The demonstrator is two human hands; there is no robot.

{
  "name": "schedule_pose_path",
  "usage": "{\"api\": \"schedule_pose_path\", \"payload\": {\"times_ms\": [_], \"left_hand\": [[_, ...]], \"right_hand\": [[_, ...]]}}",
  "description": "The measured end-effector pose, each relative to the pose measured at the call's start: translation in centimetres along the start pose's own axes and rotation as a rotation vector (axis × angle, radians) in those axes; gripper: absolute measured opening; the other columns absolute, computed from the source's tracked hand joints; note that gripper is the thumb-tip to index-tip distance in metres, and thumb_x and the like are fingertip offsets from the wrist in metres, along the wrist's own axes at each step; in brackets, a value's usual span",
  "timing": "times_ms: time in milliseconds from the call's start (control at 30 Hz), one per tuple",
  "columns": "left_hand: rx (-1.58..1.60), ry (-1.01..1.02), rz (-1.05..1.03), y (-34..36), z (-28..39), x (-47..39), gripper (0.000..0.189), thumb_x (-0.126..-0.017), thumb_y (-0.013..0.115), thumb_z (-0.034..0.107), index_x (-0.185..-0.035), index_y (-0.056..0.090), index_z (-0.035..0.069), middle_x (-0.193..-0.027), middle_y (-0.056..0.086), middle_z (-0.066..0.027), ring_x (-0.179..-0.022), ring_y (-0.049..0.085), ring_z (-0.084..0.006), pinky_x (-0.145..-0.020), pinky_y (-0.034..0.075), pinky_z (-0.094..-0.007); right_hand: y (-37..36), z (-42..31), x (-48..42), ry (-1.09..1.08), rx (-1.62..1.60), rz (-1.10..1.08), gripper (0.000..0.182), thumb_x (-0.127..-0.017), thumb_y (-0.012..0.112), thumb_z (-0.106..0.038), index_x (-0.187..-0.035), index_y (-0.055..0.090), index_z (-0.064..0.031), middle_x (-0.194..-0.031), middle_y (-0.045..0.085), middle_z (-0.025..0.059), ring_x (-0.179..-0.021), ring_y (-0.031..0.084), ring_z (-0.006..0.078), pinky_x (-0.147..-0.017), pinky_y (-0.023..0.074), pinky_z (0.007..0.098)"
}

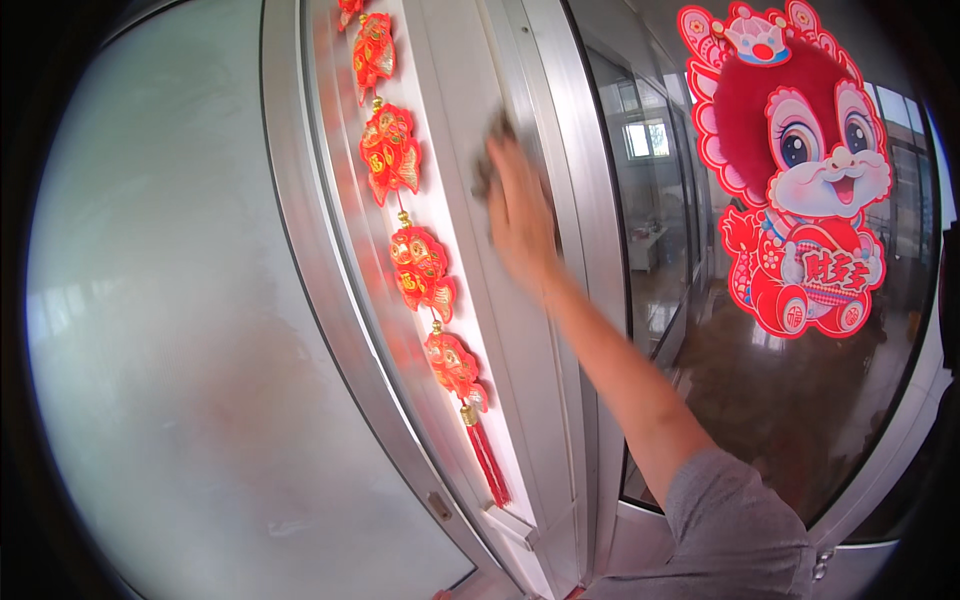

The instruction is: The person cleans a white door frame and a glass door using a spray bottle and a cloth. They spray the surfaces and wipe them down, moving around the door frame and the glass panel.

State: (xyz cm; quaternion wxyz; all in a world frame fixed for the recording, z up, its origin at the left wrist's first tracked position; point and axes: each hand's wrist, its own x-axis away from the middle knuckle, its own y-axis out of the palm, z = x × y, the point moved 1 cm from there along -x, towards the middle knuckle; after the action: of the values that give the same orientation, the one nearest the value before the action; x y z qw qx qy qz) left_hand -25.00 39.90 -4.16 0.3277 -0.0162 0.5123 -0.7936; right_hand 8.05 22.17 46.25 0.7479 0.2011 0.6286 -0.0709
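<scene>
My right hand (521,217) is raised against a pale metal door-frame panel (487,300), its fingers pressed on a dark grey cloth (487,172). Both the cloth and the fingertips are blurred. The bare forearm slants up from a grey short sleeve at the lower right. Left of the hand, a string of red and gold fish ornaments (420,270) hangs down the frame and ends in a red tassel (491,465). My left hand is out of view; a small reddish sliver at the bottom edge is too little to identify.
A frosted glass panel (172,300) in a metal frame fills the left side, with a recessed pull (439,506) low on its edge. On the right, dark reflective glass (720,390) bears a large red cartoon dragon sticker (810,180). A metal ledge (511,527) juts out below the tassel.
</scene>
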Motion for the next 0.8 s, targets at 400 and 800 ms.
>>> {"api": "schedule_pose_path", "payload": {"times_ms": [400,800], "left_hand": [[0.124,0.122,0.061,-3.3,1.1,-1.7,0.043,-0.090,0.055,0.022,-0.130,0.046,0.009,-0.129,0.049,-0.0177,-0.114,0.050,-0.0385,-0.092,0.045,-0.0427],[0.174,0.088,0.053,-4.5,-0.4,-1.3,0.047,-0.082,0.063,0.028,-0.123,0.051,0.009,-0.122,0.051,-0.0187,-0.107,0.053,-0.0379,-0.087,0.046,-0.0453]], "right_hand": [[6.6,1.7,-20.4,-0.053,-0.241,0.039,0.037,-0.089,0.045,-0.009,-0.126,0.048,-0.0060,-0.128,0.049,0.0193,-0.119,0.045,0.0370,-0.099,0.0345,0.0459],[2.8,-1.3,-9.4,0.182,-0.302,-0.138,0.043,-0.098,0.036,-0.026,-0.137,0.039,-0.0095,-0.139,0.042,0.0173,-0.128,0.041,0.0289,-0.105,0.0312,0.0353]]}}
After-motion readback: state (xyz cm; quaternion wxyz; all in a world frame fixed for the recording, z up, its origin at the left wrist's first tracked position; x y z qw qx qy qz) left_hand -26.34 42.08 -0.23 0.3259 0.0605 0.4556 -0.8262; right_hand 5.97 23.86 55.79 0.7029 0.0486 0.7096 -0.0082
